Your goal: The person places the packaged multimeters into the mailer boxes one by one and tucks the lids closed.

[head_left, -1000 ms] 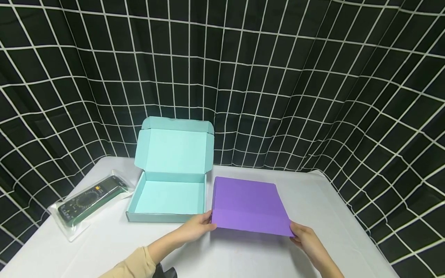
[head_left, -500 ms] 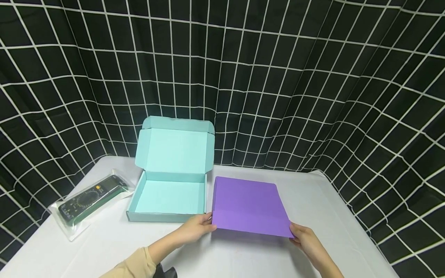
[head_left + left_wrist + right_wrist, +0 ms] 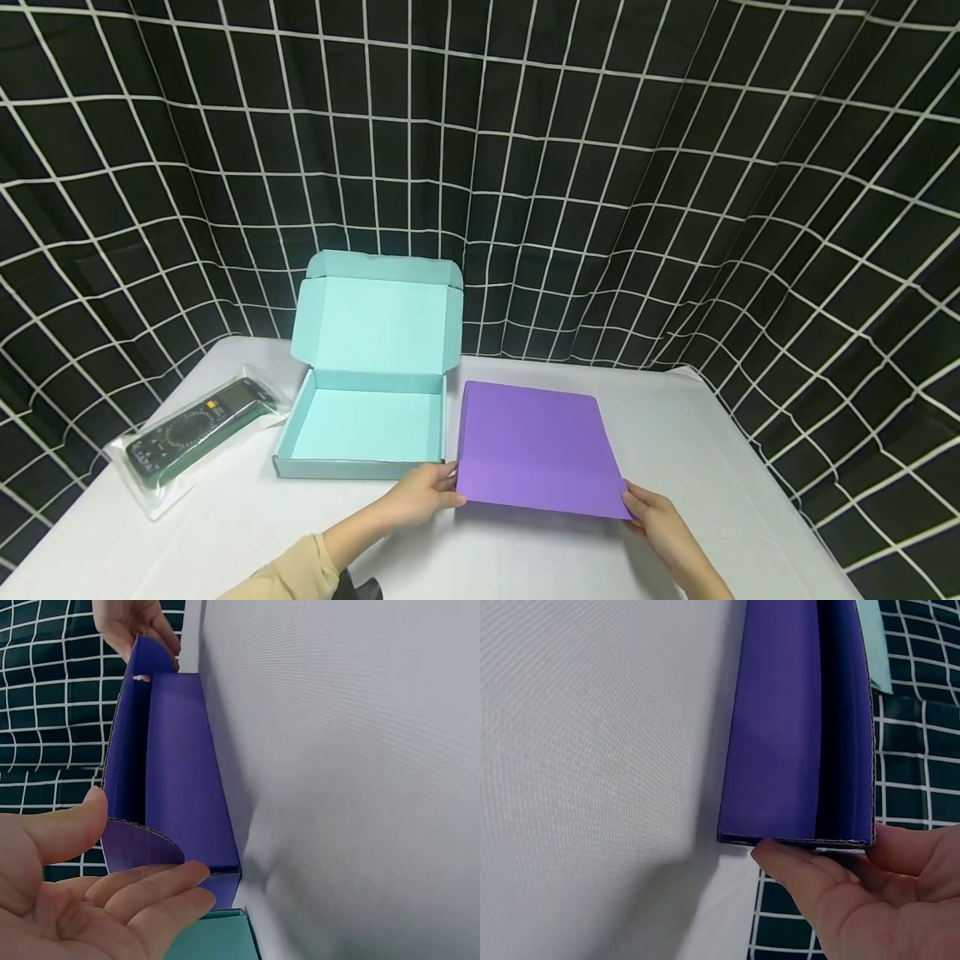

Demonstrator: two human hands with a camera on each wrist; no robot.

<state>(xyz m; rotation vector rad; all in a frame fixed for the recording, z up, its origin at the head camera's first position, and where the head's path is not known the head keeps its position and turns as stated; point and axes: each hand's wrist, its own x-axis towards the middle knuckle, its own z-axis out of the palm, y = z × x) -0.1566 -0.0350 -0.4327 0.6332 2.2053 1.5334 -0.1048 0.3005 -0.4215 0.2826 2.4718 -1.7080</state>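
Note:
A purple cardboard mailer box (image 3: 540, 442) lies on the table, its lid flap slightly raised at the near side. In the left wrist view a gap shows between the lid (image 3: 120, 757) and the front wall (image 3: 184, 765), with a rounded side tab at each end. My left hand (image 3: 423, 496) holds the left front corner, thumb at the lid's edge and fingers along the tab and side. At the right front corner my right hand (image 3: 660, 525) pinches the lid and side between thumb and fingers. The box's inside is hidden.
A teal mailer box (image 3: 360, 471) stands open just left of the purple one, its lid upright at the back. Farther left lies a multimeter (image 3: 195, 429) in a clear plastic bag. A black grid-patterned curtain (image 3: 525, 167) surrounds the white table (image 3: 720, 500).
The purple lid's front edge has come down a little and toward me. Both hands moved slightly with it. The teal box and the bagged multimeter stayed where they were.

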